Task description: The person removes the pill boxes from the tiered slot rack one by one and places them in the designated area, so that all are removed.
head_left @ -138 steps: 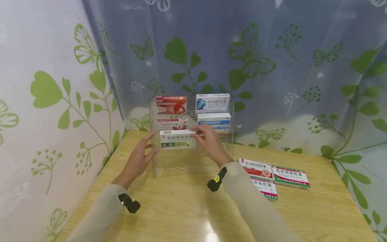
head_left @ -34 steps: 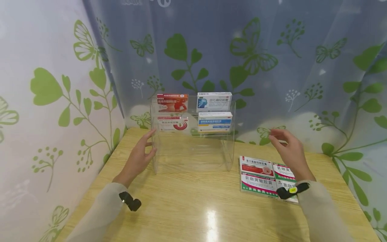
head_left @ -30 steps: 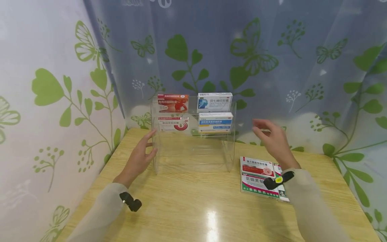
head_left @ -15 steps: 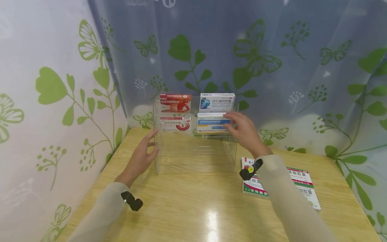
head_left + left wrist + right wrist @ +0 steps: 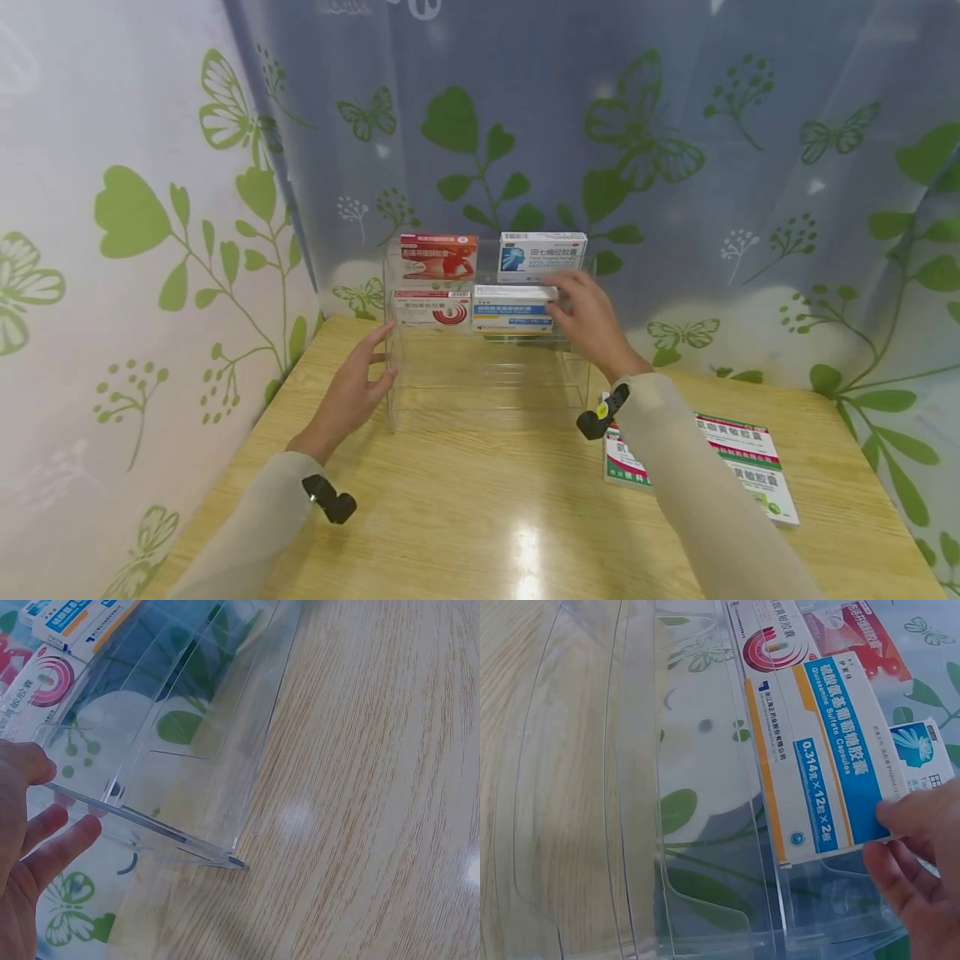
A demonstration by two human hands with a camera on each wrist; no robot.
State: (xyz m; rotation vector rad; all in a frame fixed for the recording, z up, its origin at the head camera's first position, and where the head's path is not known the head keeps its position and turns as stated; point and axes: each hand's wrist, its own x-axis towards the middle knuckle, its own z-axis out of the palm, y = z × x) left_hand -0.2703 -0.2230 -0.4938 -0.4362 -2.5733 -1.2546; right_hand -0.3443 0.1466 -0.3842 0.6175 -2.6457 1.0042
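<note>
A clear acrylic stepped display stand [image 5: 487, 386] holds several medicine boxes. My right hand [image 5: 592, 321] pinches the right end of a white, blue and orange medicine box [image 5: 512, 312] between thumb and fingers; in the right wrist view this box [image 5: 810, 765] reads "Glucosamine Sulfate Capsules". It sits tilted back on the middle tier, right beside a white box with red rings [image 5: 431, 308]. My left hand [image 5: 345, 400] touches the stand's left side with loosely bent fingers. The left wrist view shows these fingertips [image 5: 88, 827] along the side panel's edge.
On the top tier stand a red-orange box [image 5: 437, 257] and a white-blue box [image 5: 542, 254]. Several more medicine boxes [image 5: 738, 442] lie flat on the wooden table [image 5: 442, 508] at right, partly behind my right forearm. A patterned curtain [image 5: 712, 208] hangs behind the stand.
My right hand has come left from over the table boxes, taken hold of the blue-white box and slid it left on its tier. Earlier, a white box left the front tier. My left hand stays put.
</note>
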